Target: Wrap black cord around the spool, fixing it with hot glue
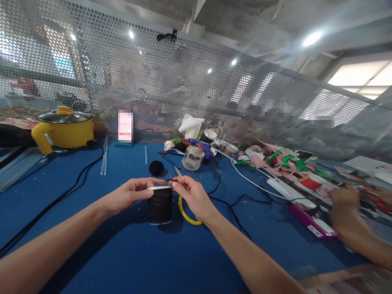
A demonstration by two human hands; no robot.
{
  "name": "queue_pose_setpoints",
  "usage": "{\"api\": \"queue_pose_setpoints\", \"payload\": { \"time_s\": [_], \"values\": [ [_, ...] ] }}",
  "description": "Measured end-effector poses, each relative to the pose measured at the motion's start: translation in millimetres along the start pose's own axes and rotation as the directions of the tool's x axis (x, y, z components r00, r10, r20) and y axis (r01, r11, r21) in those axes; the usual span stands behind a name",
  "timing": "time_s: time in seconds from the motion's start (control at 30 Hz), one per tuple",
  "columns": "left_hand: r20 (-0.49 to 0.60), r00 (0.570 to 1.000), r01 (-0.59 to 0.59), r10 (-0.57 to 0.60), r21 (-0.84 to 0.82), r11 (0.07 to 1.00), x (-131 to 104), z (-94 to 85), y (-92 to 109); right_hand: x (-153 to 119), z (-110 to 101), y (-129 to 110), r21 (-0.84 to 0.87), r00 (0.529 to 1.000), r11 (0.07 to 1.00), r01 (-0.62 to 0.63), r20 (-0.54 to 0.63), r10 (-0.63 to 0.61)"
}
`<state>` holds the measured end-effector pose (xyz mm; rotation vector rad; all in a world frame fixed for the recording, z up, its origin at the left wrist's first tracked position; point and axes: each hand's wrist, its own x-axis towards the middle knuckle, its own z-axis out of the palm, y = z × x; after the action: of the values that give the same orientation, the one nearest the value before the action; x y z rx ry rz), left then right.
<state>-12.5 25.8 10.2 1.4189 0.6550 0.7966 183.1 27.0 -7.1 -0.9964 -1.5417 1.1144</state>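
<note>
A small black-wrapped cup (160, 206) with a white rim is held just above the blue table, in the middle. My left hand (136, 194) pinches its rim from the left, thumb on the near side and fingers behind. At the right side of the rim, my right hand (191, 196) is closed on a thin black cord that runs along the top. A black yarn ball (156, 168) lies behind the cup. Below my right hand rests a yellow ring (186, 216), partly hidden by it; whether it belongs to scissors is unclear.
Behind stand a glass jar (193, 158), a blue glue gun (202, 148) and a lit phone (125, 126). A yellow pot (65, 126) is at the left. Cables, a purple power strip (312, 220), craft pieces and another person's arm (355, 224) are at the right.
</note>
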Motion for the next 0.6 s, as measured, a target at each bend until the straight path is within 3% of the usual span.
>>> {"api": "queue_pose_setpoints", "payload": {
  "time_s": [0.2,0.33,0.6],
  "values": [
    [0.048,0.999,-0.001,0.004,-0.065,0.998,-0.2,-1.1,-1.9,-3.9,3.5,-4.2,-0.069,1.000,0.997,-0.025,-0.003,0.025],
    [0.003,1.000,0.015,-0.015,-0.050,0.999,-0.2,-2.3,-3.9,-3.6,3.2,-5.9,-0.137,1.000,0.991,-0.006,-0.008,0.005],
    [-0.060,0.998,0.024,-0.008,0.261,0.965,2.3,-3.0,-3.9,-2.0,3.2,-4.9,-0.336,0.991,0.935,0.118,-0.018,-0.132]
  ]
}}
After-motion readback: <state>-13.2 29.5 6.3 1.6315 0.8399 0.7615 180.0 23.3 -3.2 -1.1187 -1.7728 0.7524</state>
